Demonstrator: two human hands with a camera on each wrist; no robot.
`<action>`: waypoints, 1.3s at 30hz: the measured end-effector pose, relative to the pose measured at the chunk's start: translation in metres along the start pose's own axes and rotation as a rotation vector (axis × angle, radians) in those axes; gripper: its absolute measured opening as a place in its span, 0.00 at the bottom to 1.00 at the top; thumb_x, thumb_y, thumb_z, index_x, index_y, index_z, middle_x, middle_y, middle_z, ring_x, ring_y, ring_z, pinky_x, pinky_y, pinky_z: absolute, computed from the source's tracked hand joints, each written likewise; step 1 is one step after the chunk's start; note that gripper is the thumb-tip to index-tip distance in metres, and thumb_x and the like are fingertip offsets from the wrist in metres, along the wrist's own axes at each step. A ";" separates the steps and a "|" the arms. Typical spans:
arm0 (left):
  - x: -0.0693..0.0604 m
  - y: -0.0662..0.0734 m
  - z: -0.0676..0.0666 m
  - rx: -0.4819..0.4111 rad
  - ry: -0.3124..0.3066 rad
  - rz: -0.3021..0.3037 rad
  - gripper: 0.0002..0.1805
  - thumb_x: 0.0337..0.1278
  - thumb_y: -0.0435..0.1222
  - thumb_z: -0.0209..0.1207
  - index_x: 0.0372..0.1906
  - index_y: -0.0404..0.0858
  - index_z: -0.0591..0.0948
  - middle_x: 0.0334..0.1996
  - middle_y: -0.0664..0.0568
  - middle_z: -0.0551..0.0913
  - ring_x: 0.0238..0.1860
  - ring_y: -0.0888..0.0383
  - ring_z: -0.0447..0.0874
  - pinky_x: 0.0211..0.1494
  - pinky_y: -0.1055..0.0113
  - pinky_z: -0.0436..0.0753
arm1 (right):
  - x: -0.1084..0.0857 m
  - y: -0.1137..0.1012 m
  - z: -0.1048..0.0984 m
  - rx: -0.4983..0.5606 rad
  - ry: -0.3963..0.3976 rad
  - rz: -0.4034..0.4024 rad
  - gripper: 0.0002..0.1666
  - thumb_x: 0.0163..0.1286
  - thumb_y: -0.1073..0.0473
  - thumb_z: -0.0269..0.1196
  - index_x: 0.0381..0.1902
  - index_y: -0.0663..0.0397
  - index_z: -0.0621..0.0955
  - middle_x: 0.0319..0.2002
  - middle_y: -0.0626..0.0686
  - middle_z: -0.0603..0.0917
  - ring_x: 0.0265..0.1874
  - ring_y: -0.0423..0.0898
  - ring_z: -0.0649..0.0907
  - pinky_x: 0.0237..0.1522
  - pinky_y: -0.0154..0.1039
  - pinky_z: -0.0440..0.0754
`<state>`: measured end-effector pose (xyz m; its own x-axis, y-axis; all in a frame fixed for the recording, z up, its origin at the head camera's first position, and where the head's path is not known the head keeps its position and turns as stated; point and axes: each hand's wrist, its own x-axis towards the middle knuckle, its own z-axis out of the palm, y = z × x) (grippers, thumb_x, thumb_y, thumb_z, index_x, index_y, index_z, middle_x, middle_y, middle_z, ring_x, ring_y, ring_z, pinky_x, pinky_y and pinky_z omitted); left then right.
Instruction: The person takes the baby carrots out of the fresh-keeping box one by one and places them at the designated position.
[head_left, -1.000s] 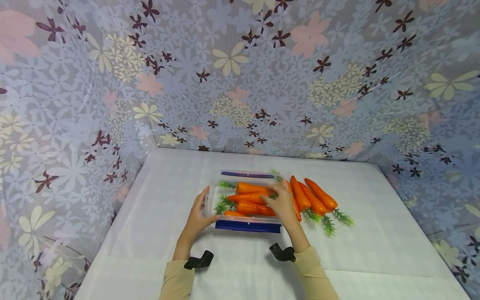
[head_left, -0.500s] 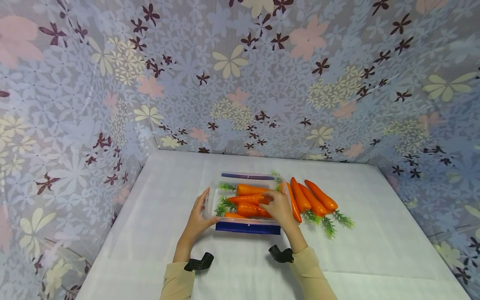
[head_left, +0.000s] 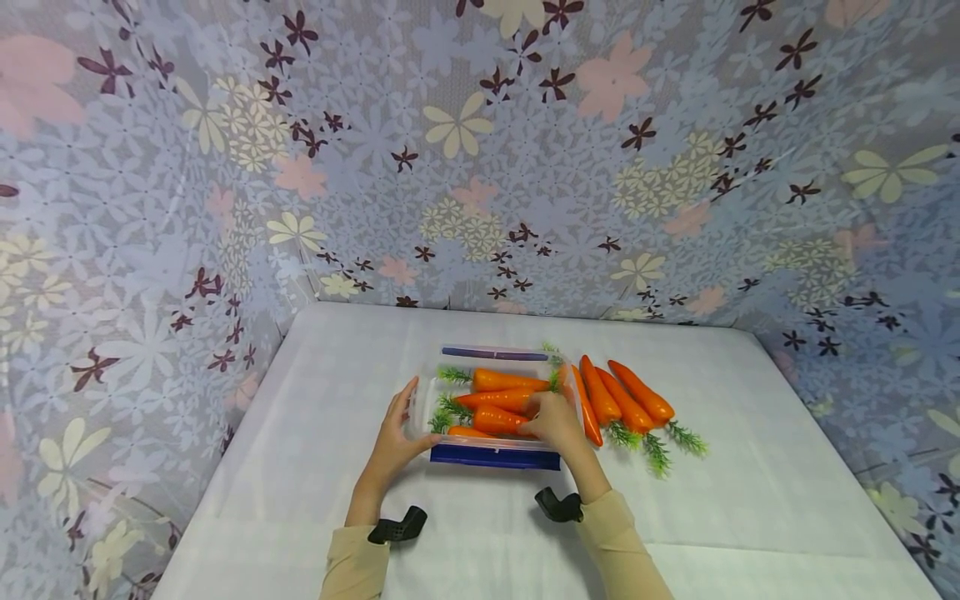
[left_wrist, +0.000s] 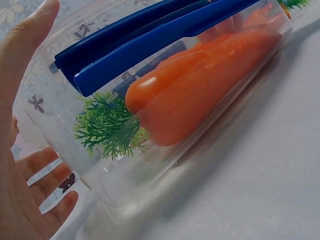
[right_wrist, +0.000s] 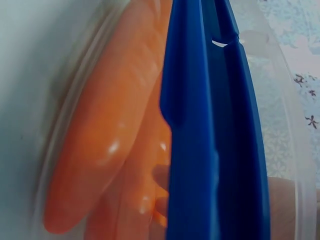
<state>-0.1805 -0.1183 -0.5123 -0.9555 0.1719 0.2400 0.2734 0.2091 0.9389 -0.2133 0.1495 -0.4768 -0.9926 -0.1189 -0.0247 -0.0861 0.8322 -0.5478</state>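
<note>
Spread the left hand at the left end of a clear, open-topped plastic box, with the thumb by the front corner of the rim and the other fingers along the end wall. Had this grip wide, with thumb and fingers well apart and fairly straight. Reached into the right part of the box with the right hand. Curled that grip round the right end of the third carrot from the back, with thumb toward the front and fingertips toward the rear; could not tell how firmly.

Made out three more carrots inside, all lying lengthwise: the rearmost carrot, the second carrot with tip to the left, and the frontmost carrot close by the front wall, partly hidden. Saw green tops at the left end of the box and a green tuft at the right. Found a front blue clip and a rear blue clip along the long sides.

Saw four loose carrots fanned over the white-covered worktop to the right, with the nearest just beside the box. Noted black wrist cameras, beige sleeves and, beyond the worktop, a floral backdrop.
</note>
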 end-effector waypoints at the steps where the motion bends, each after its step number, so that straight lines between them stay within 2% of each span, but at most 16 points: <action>1: 0.001 -0.004 0.001 -0.002 0.002 0.000 0.53 0.42 0.35 0.70 0.74 0.33 0.53 0.68 0.28 0.58 0.65 0.30 0.60 0.66 0.35 0.62 | 0.000 0.000 0.000 0.004 -0.010 0.000 0.13 0.47 0.62 0.75 0.31 0.60 0.85 0.29 0.54 0.86 0.28 0.45 0.81 0.36 0.40 0.82; 7: 0.006 -0.036 0.004 0.012 0.019 0.003 0.54 0.41 0.36 0.70 0.75 0.41 0.54 0.69 0.32 0.59 0.65 0.34 0.62 0.66 0.36 0.63 | 0.002 0.004 0.000 0.010 -0.079 0.004 0.14 0.43 0.63 0.75 0.30 0.59 0.84 0.29 0.53 0.85 0.28 0.44 0.78 0.36 0.39 0.80; 8: 0.007 -0.038 0.005 0.015 0.022 0.005 0.54 0.41 0.37 0.71 0.75 0.41 0.54 0.70 0.34 0.59 0.65 0.35 0.62 0.66 0.37 0.63 | 0.003 0.004 0.000 0.010 -0.087 0.001 0.14 0.43 0.64 0.75 0.30 0.59 0.84 0.29 0.53 0.85 0.28 0.45 0.78 0.36 0.40 0.80; 11: 0.007 -0.040 0.005 0.018 0.027 0.005 0.54 0.41 0.40 0.72 0.75 0.41 0.54 0.70 0.36 0.60 0.66 0.38 0.63 0.66 0.38 0.64 | 0.004 0.005 0.000 0.021 -0.106 -0.013 0.14 0.42 0.66 0.74 0.30 0.60 0.84 0.30 0.54 0.85 0.29 0.45 0.79 0.37 0.41 0.80; 17: 0.007 -0.040 0.005 0.017 0.031 -0.001 0.54 0.42 0.40 0.71 0.75 0.43 0.54 0.71 0.37 0.59 0.66 0.37 0.62 0.67 0.38 0.63 | 0.004 0.007 0.002 0.108 -0.147 -0.017 0.15 0.42 0.72 0.72 0.32 0.63 0.84 0.31 0.55 0.87 0.31 0.46 0.83 0.38 0.41 0.83; 22: 0.007 -0.039 0.005 0.017 0.027 -0.005 0.54 0.42 0.40 0.71 0.75 0.45 0.54 0.70 0.36 0.60 0.66 0.37 0.63 0.67 0.38 0.63 | 0.004 0.006 0.001 0.106 -0.154 -0.015 0.16 0.41 0.73 0.71 0.33 0.63 0.84 0.31 0.56 0.87 0.31 0.46 0.82 0.37 0.40 0.82; 29: 0.007 -0.034 0.004 0.021 0.012 -0.009 0.54 0.41 0.37 0.70 0.75 0.40 0.52 0.69 0.32 0.59 0.65 0.34 0.62 0.66 0.36 0.63 | 0.002 0.005 0.001 0.132 -0.152 -0.001 0.17 0.43 0.74 0.70 0.35 0.64 0.84 0.35 0.57 0.87 0.34 0.48 0.83 0.38 0.42 0.83; 32: 0.004 -0.020 0.003 0.010 0.004 -0.004 0.54 0.41 0.34 0.69 0.74 0.36 0.52 0.68 0.28 0.59 0.65 0.30 0.61 0.66 0.35 0.62 | 0.002 0.005 0.000 0.149 -0.137 -0.009 0.17 0.43 0.73 0.70 0.36 0.64 0.85 0.35 0.57 0.87 0.33 0.47 0.83 0.38 0.42 0.84; 36: 0.000 0.001 0.000 0.010 -0.004 -0.003 0.53 0.42 0.34 0.69 0.74 0.35 0.53 0.67 0.28 0.59 0.64 0.29 0.61 0.66 0.35 0.62 | 0.001 0.005 0.000 0.153 -0.106 -0.047 0.17 0.44 0.71 0.71 0.36 0.65 0.85 0.35 0.59 0.87 0.32 0.47 0.83 0.37 0.42 0.84; 39: -0.002 0.005 -0.001 0.013 -0.006 0.000 0.52 0.43 0.35 0.69 0.74 0.34 0.53 0.67 0.28 0.60 0.64 0.30 0.62 0.66 0.35 0.62 | 0.001 0.006 -0.001 0.133 -0.081 -0.073 0.16 0.46 0.69 0.73 0.37 0.64 0.86 0.35 0.58 0.88 0.33 0.48 0.84 0.39 0.42 0.85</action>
<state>-0.1774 -0.1185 -0.5079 -0.9547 0.1775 0.2387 0.2751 0.2220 0.9354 -0.2144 0.1544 -0.4794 -0.9735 -0.2240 -0.0457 -0.1398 0.7415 -0.6562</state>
